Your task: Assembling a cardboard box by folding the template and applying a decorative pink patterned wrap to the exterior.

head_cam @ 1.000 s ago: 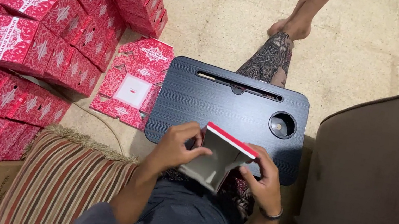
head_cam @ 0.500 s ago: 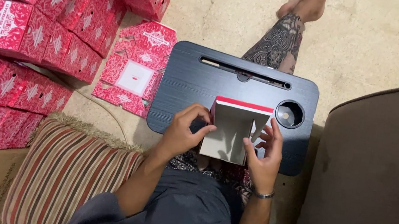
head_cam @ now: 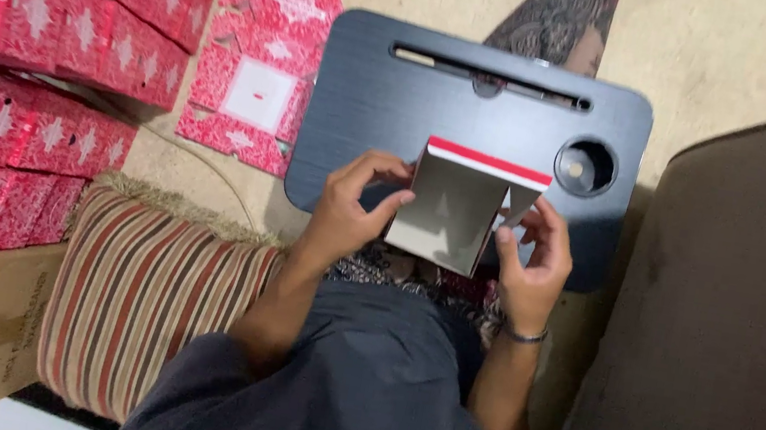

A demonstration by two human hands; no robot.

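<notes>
I sit on the floor with a small dark lap desk (head_cam: 368,112) across my legs, and everything here is placed from it. Over its near edge I hold a half-folded cardboard box (head_cam: 449,210), grey inside with a red strip along its top rim. My left hand (head_cam: 348,210) grips the box's left wall, thumb pressing inward. My right hand (head_cam: 528,257) pinches a small flap at the box's right corner (the fingers are closed on the card). To fold it well, I think I should keep the left wall square and crease the flap firmly along its scored line. Left of the desk lies a flat, unfolded red patterned box (head_cam: 257,75); further left, finished red boxes (head_cam: 39,12) are stacked. A striped cushion (head_cam: 149,291) sits near-left of the desk.
</notes>
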